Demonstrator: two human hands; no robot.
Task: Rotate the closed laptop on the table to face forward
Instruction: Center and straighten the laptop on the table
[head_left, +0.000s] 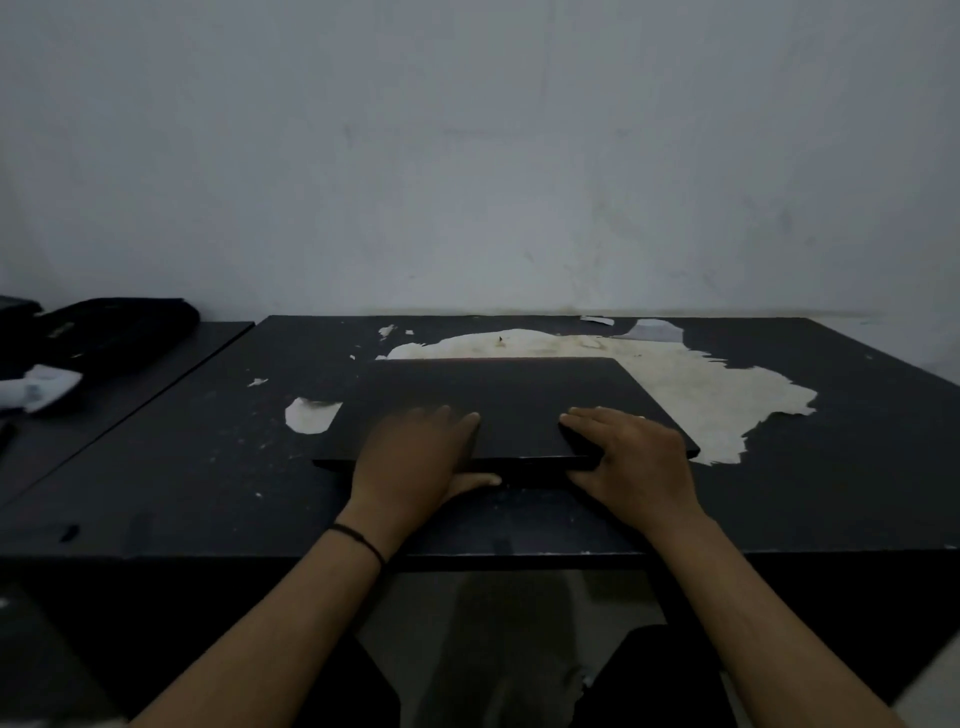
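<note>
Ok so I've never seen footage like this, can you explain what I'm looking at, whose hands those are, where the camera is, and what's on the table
There is no machine here. A person wears a wide-angle camera on the head, looking forward and down, so the two arms reaching in from the bottom are the wearer's own.

The left hand, with a thin dark band on its wrist, and the right hand both rest on the near edge of a closed black laptop, fingers on top and thumbs at the front edge.

The laptop lies flat on a dark table whose top layer has peeled off, leaving a pale bare patch behind and to the right of the laptop. At far left, a dark bag-like bundle sits on a neighbouring surface. A plain wall stands behind.
</note>
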